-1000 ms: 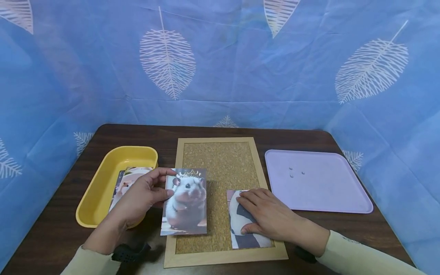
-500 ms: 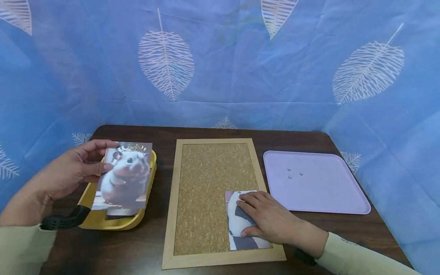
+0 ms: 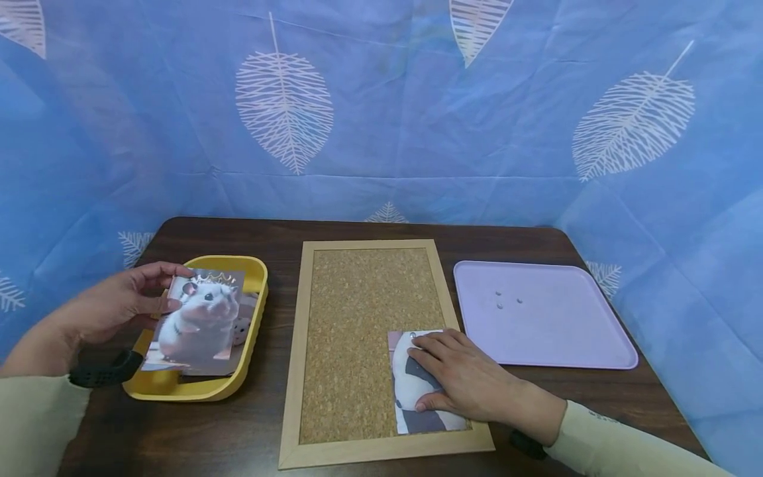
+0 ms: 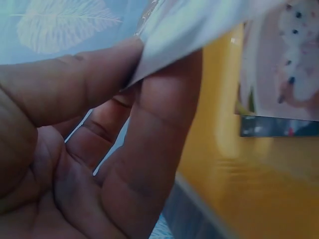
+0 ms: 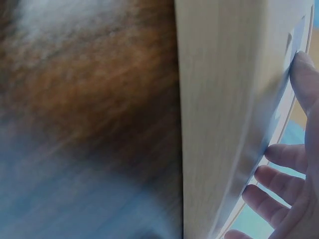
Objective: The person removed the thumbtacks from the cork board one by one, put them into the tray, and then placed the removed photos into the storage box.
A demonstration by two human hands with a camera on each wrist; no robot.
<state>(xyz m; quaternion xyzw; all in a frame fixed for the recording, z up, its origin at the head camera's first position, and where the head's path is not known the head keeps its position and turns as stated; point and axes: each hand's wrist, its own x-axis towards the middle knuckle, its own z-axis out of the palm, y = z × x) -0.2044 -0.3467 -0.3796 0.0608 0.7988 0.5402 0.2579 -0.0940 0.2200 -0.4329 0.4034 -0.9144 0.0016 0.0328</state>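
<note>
My left hand point(image 3: 122, 301) pinches a photo print point(image 3: 199, 318) of a white hamster with a crown by its left edge. In the left wrist view the thumb and a finger point(image 4: 164, 99) grip the print's corner. It is over the yellow tray point(image 3: 256, 265), where other prints point(image 4: 279, 64) lie partly hidden under it. My right hand point(image 3: 459, 374) rests with spread fingers on a grey-and-white animal print point(image 3: 408, 387) at the corkboard's point(image 3: 352, 331) lower right. A small clear pin point(image 3: 412, 335) shows at that print's top edge. In the right wrist view the fingertips touch the print.
A lilac tray point(image 3: 554, 324) with several small pins point(image 3: 499, 306) stands right of the corkboard. All of it is on a dark wooden table point(image 3: 238, 437). A blue leaf-patterned cloth point(image 3: 381, 119) hangs behind and at both sides.
My left hand has carried the hamster print left from the corkboard to over the yellow tray, then lowered it. The right hand stays on its print.
</note>
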